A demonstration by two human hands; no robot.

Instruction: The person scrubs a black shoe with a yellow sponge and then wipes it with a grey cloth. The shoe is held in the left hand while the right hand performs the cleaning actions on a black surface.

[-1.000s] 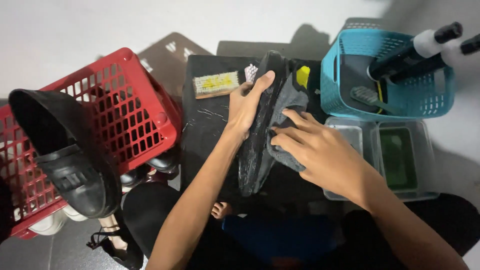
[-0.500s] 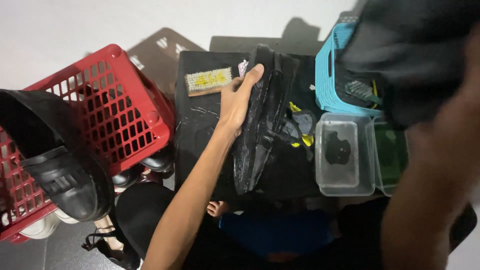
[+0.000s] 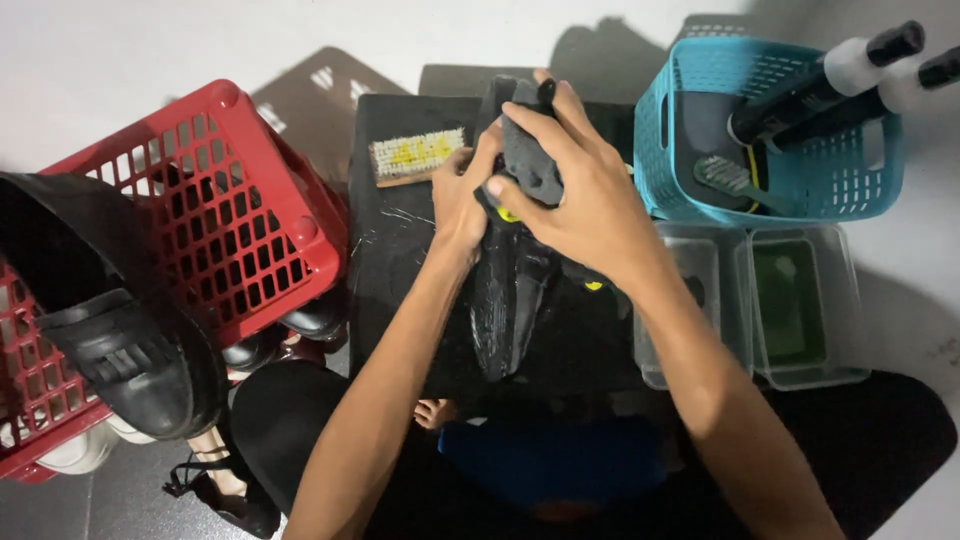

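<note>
Head view, two hands' fingers clamped on one black shoe (image 3: 510, 300), two baskets, two tubs

A black worktop (image 3: 400, 250) stands on the pale floor (image 3: 120, 50). On it lie a wooden brush (image 3: 418, 157) at the far left edge and a black shoe (image 3: 510, 300) in the middle. Around it on the floor sit a red basket (image 3: 230, 200) to the left, a blue basket (image 3: 780, 170) to the right, and two clear tubs (image 3: 790, 300) just beside it.
</note>
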